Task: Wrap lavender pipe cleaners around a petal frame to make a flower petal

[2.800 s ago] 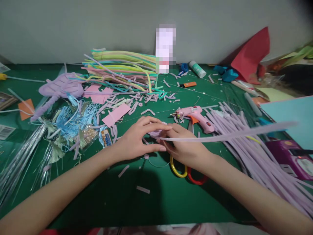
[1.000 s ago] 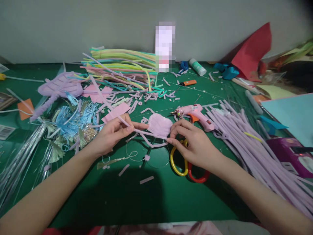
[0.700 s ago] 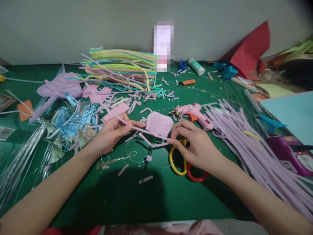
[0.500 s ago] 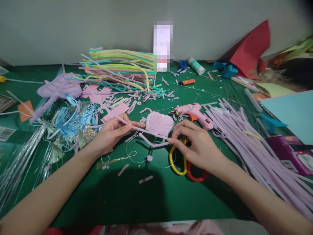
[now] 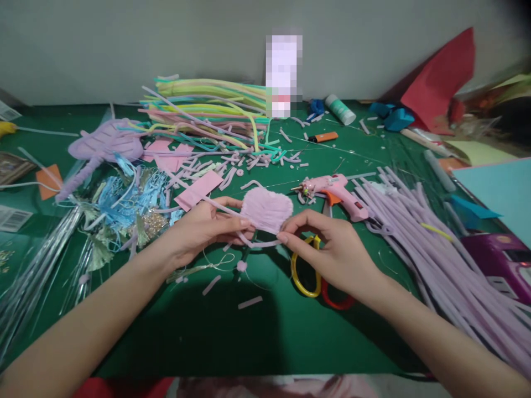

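At the middle of the green table (image 5: pixel 199 345), the lilac patch (image 5: pixel 267 210) is held up between both hands, the left hand (image 5: pixel 203 226) pinching its lower left edge where a stem (image 5: pixel 224 208) runs in, the right hand (image 5: pixel 332 243) pinching its lower right corner, probably to keep that edge straight. The scissors (image 5: pixel 306 282) lie partly under the right hand and the glue gun (image 5: pixel 342 196) just beyond, seemingly for easy reach.
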Demonstrator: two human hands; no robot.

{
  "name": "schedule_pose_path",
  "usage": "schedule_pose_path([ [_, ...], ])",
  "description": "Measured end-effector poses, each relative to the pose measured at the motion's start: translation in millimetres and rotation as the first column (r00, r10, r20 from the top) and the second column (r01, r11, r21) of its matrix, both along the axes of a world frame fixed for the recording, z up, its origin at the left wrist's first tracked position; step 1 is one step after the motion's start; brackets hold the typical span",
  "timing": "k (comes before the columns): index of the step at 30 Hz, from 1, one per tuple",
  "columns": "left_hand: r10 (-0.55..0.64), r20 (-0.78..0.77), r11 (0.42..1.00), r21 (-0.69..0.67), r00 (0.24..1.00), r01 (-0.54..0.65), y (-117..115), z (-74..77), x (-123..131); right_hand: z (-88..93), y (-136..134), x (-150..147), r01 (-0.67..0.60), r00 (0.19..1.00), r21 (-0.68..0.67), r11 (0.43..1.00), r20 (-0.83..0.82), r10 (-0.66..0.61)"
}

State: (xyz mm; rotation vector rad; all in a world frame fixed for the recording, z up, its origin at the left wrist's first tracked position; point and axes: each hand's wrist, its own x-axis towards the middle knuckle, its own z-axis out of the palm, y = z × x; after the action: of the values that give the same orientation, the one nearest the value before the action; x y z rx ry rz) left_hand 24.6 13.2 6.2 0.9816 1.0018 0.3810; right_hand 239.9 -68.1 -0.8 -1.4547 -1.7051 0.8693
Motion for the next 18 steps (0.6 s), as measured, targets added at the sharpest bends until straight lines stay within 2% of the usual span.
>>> schedule_pose_path([
  [2,-0.023,0.008,0.999,-0.045,1.0,0.024,0,-0.1,-2,-1.0,1,-2,-0.03,0.999,0.028,0.999,-0.018,0.03],
  [5,-0.077,0.015,0.996,-0.036,0.997,0.078,0,-2.0,-4,-2.7,2,-5,-0.061,0.998,0.053,0.997,-0.029,0.063],
  [9,-0.033,0.025,0.999,-0.032,0.999,0.034,-3,-4.8,-1,-1.2,2,-9,-0.023,1.0,0.026,0.999,-0.008,0.023],
  [11,-0.018,0.031,1.0,-0.019,0.999,0.018,-5,-5.8,1,0.3,1,-12,0.044,0.999,-0.019,0.999,0.016,-0.044],
  [14,-0.01,0.043,1.0,0.026,0.999,0.009,-9,-7.9,3,-0.4,1,-17,0.099,0.995,-0.167,0.981,0.001,-0.1],
  [18,-0.029,0.073,0.995,0.096,0.997,0.022,-10,-10.1,3,-6.5,2,-23,0.021,0.986,-0.292,0.956,-0.154,-0.069],
])
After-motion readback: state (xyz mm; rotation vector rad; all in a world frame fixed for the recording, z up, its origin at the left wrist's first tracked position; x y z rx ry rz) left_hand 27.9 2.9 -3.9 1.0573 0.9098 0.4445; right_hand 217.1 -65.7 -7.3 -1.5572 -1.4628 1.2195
